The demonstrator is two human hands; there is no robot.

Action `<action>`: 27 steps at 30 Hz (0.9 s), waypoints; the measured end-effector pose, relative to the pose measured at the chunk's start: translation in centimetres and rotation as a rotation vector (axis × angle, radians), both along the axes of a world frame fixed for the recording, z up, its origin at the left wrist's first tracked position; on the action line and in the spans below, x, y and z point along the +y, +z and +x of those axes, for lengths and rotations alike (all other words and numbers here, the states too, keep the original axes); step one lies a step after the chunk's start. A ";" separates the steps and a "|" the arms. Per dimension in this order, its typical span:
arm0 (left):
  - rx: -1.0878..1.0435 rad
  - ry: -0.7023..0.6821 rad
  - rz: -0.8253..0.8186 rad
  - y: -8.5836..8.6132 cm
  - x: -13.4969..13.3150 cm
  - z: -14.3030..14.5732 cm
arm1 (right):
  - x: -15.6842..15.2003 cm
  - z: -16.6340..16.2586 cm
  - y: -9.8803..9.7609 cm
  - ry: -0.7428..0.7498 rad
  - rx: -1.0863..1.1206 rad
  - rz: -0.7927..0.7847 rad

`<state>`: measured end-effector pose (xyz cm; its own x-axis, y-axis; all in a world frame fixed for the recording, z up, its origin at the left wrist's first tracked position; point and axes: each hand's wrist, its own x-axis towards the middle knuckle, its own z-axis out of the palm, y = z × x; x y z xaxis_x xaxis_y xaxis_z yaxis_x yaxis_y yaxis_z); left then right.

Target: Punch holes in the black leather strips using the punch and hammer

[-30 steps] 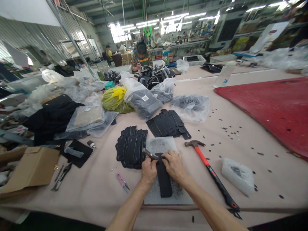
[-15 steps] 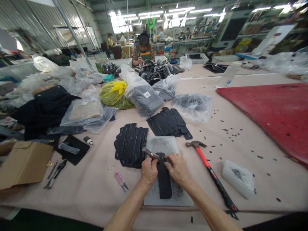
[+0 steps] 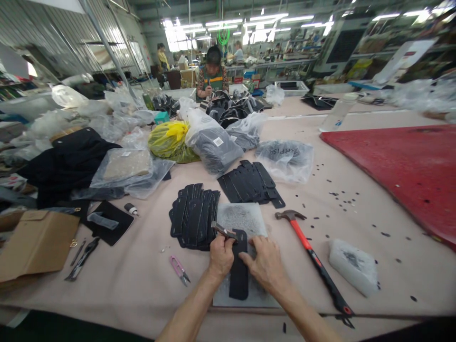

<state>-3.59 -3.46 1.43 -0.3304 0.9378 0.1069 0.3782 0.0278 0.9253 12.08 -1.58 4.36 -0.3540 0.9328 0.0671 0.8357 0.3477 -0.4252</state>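
My left hand (image 3: 221, 256) is closed around a metal punch (image 3: 223, 231), which slants over the upper end of a black strip (image 3: 238, 280). The strip lies lengthwise on a worn whitish board (image 3: 242, 213). At the strip's right edge is my right hand (image 3: 267, 263), its thumb on the strip and its fingers bent beside it. Left of the board lies a fanned pile of black pieces (image 3: 194, 216), and a second pile of black pieces (image 3: 249, 180) lies beyond it. A claw hammer (image 3: 309, 251) with a red and black handle rests to the right.
Pink thread snips (image 3: 179, 270) lie left of the board. A whitish block (image 3: 352, 266) and scattered black bits are at the right, before a red board (image 3: 402, 166). Plastic bags (image 3: 213, 142) stand further back. Across the table sits a co-worker (image 3: 213, 76).
The black strip has shifted slightly left and toward me, its upper end now straighter. My right hand has moved a little down along its edge. The punch stays in my left hand.
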 end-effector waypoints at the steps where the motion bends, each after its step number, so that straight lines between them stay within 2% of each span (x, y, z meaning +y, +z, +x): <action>1: -0.015 0.001 -0.001 0.2 -0.1 0.0 | -0.9 -0.3 0.1 -0.010 -0.015 0.017; 5: -0.086 0.052 -0.064 0.6 -0.5 0.4 | -4.0 -1.9 -0.1 -0.026 -0.052 0.058; 8: -0.191 0.113 -0.116 0.7 -0.7 0.8 | -5.2 -2.3 -0.9 -0.043 -0.040 0.057; 14: -0.780 0.225 -0.137 1.3 -0.6 1.4 | -5.1 -1.4 -1.6 -0.103 0.064 0.051; 16: -0.875 0.244 -0.147 1.4 -0.6 1.5 | -4.8 -1.0 -1.5 -0.102 0.081 0.032; 19: -0.871 0.251 -0.136 1.2 -0.8 1.5 | -4.3 -0.5 -1.8 -0.092 0.117 0.021; 27: -0.633 0.189 -0.097 0.6 -1.2 1.5 | -0.6 -1.2 -3.2 -0.108 0.248 0.139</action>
<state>-2.05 -4.61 2.07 -0.4614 0.8531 -0.2436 -0.2567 0.1345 0.9571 10.92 -2.13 1.18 -0.2105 0.9398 0.2693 0.7475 0.3322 -0.5752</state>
